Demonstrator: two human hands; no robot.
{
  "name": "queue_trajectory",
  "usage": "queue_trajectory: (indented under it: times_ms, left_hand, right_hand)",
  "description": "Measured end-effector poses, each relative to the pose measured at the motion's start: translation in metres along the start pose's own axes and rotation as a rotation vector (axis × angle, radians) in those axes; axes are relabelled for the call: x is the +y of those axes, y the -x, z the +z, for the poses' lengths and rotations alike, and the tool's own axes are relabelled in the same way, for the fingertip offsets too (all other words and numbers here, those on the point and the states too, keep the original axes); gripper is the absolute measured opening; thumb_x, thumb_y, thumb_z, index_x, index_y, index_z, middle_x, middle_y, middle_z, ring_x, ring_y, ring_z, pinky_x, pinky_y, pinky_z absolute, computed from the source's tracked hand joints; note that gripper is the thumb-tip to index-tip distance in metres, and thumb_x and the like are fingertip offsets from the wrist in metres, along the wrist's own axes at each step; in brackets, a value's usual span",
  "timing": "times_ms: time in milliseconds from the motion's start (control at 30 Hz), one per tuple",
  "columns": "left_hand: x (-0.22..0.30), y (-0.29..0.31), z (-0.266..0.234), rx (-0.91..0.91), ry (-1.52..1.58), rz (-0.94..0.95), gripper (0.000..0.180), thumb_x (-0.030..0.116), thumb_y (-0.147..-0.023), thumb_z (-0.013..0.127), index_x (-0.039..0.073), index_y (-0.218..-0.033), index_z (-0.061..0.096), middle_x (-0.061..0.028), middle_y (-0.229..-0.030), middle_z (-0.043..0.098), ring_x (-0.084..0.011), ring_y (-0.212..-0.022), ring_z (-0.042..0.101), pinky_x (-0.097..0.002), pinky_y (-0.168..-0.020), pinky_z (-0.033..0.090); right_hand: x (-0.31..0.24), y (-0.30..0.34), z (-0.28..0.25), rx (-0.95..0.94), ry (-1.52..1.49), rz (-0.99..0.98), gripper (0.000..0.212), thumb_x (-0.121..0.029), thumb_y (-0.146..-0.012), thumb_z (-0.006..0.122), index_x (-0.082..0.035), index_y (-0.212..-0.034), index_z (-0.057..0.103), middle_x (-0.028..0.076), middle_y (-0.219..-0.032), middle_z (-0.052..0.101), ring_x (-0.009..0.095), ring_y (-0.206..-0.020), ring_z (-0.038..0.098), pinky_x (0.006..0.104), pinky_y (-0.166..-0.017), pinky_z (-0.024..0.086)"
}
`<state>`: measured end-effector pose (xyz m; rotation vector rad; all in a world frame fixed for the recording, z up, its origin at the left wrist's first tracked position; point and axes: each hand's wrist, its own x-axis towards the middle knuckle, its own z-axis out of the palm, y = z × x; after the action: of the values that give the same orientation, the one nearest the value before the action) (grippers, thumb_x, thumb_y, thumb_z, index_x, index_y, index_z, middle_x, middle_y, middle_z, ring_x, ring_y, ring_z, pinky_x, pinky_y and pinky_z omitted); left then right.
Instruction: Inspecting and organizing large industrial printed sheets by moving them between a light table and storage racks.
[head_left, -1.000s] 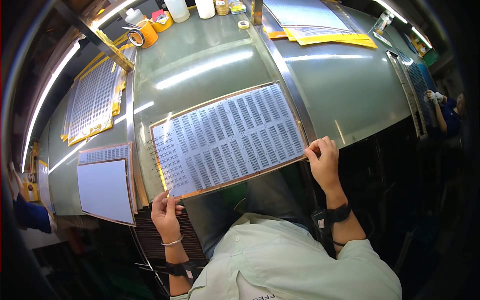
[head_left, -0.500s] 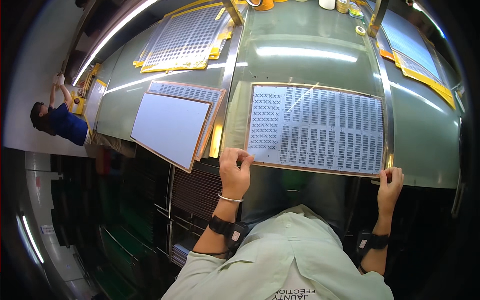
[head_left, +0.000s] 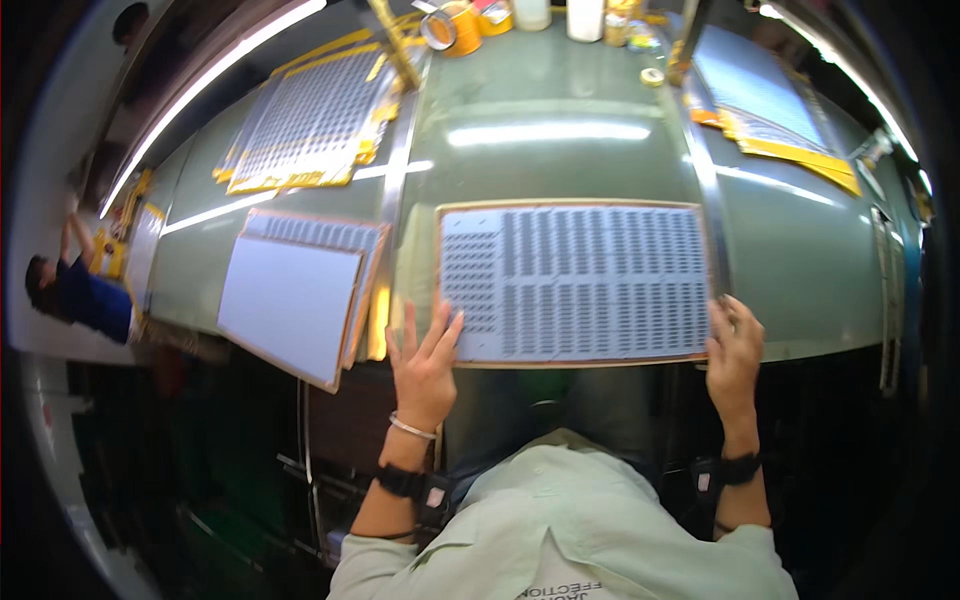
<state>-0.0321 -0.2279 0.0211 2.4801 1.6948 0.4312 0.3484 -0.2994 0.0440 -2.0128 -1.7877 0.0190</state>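
A pale printed circuit board panel, edged in copper colour and covered with rows of small dark marks, lies flat on the green-grey worktop in front of me. By its lower left edge my left hand is open, its fingers spread and pointing away from me, with the fingertips at the panel's border. At the lower right edge my right hand rests its slightly bent, parted fingers against the side; motion blurs them. To the left lies a plain white panel on top of another marked panel.
Yellow-edged perforated sheets are stacked at far left, similar sheets at far right. Metal strips divide the worktop. Orange tape rolls, white containers and a small tape roll stand at the back. A co-worker is at far left.
Both hands have released their pinch on the panel's near corners. My left fingers have spread along its left edge, and my right hand has moved up its right side. The whole view has shifted.
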Motion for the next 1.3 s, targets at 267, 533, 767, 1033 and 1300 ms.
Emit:
queue_trajectory:
  times_ms: [267, 533, 767, 1033, 1300]
  left_hand:
    - [-0.003, -0.006, -0.002, -0.052, 0.028, 0.07, 0.042, 0.006, -0.082, 0.055, 0.014, -0.123, 0.057, 0.0, -0.138, 0.045, -0.0306, -0.137, 0.025, -0.0646, -0.104, 0.008]
    - [-0.01, -0.043, -0.003, -0.012, 0.093, 0.111, 0.046, 0.021, -0.082, 0.061, 0.004, -0.124, 0.053, -0.0087, -0.137, 0.046, -0.0338, -0.133, 0.029, -0.058, -0.105, 0.018]
    - [-0.023, -0.124, 0.028, 0.121, -0.154, 0.035, 0.055, 0.04, -0.089, 0.051, 0.002, -0.128, 0.048, -0.0098, -0.139, 0.043, -0.0317, -0.137, 0.022, -0.0577, -0.107, 0.015]
    - [-0.023, -0.129, 0.034, 0.152, -0.192, 0.027, 0.052, 0.037, -0.089, 0.049, 0.003, -0.128, 0.05, -0.0113, -0.139, 0.043, -0.0296, -0.139, 0.018, -0.0568, -0.108, 0.012]
    - [-0.032, -0.124, 0.037, 0.076, -0.229, -0.034, 0.06, 0.042, -0.091, 0.043, 0.005, -0.138, 0.037, -0.0142, -0.148, 0.026, -0.034, -0.14, 0.009, -0.0583, -0.109, 0.004]
  right_hand:
    - [0.038, -0.106, 0.042, 0.057, 0.27, -0.15, 0.035, -0.009, -0.082, 0.051, -0.003, -0.117, 0.057, 0.01, -0.129, 0.049, 0.032, -0.122, 0.039, 0.0449, -0.097, 0.033]
    - [0.041, -0.109, 0.064, 0.117, 0.257, -0.15, 0.038, -0.01, -0.085, 0.046, 0.001, -0.122, 0.052, 0.012, -0.129, 0.049, 0.031, -0.126, 0.037, 0.0459, -0.102, 0.029]
    - [0.036, -0.106, 0.065, 0.016, 0.325, -0.106, 0.043, -0.023, -0.092, 0.044, -0.002, -0.129, 0.045, 0.011, -0.139, 0.039, 0.032, -0.135, 0.025, 0.05, -0.11, 0.018]
    - [0.039, -0.102, 0.056, -0.041, 0.285, -0.072, 0.051, -0.029, -0.092, 0.045, -0.001, -0.135, 0.039, 0.011, -0.143, 0.034, 0.034, -0.136, 0.023, 0.051, -0.11, 0.015]
    - [0.037, -0.033, 0.004, -0.289, 0.047, -0.317, 0.073, -0.044, -0.084, 0.057, 0.001, -0.137, 0.034, 0.018, -0.145, 0.03, 0.039, -0.136, 0.022, 0.0536, -0.11, 0.014]
